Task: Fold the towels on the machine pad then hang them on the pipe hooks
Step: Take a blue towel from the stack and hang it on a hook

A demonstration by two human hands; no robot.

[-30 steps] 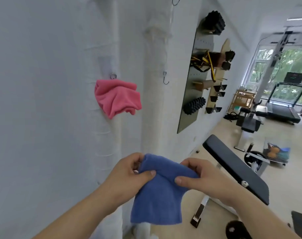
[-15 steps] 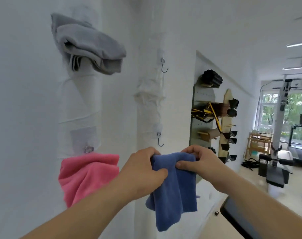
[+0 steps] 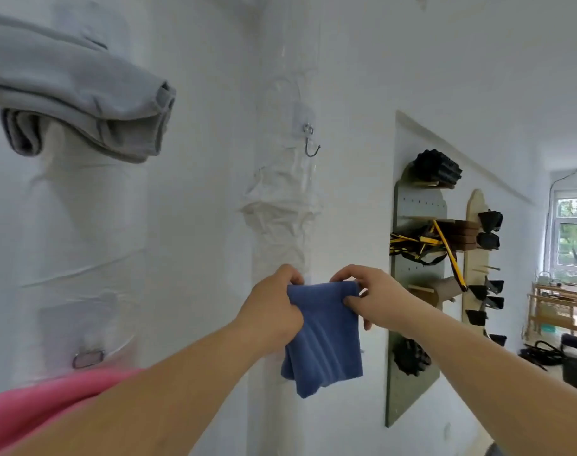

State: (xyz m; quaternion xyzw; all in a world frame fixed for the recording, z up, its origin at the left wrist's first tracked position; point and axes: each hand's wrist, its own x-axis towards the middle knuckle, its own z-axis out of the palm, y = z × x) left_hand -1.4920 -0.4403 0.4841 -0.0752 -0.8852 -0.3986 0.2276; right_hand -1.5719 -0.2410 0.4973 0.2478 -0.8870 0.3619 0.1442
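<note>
Pinching folded blue towel (image 3: 325,337) w/ left hand (image 3: 274,307) & right hand (image 3: 372,297) below hook (image 3: 310,141)

soft matt blue cloth towel (image 3: 325,337); shiny metal hook (image 3: 310,144).

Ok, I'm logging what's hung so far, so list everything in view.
left pipe: one, white, wrapped, left
middle pipe: one, white, wrapped, centre
grey towel: one, grey, high on left pipe
ring hook: one, metal, low on left pipe
pink towel: one, pink, below ring hook
bare hook: one, metal, middle pipe, above the hands
blue towel: one, blue, folded, held before middle pipe
pegboard: one, grey, right wall
rollers: two, black, on pegboard
straps: one bundle, yellow-black, on pegboard
wooden board: one, pale, beside pegboard
window: one, far right
left hand: fingers grip blue towel's top left
right hand: fingers pinch its top right
</note>
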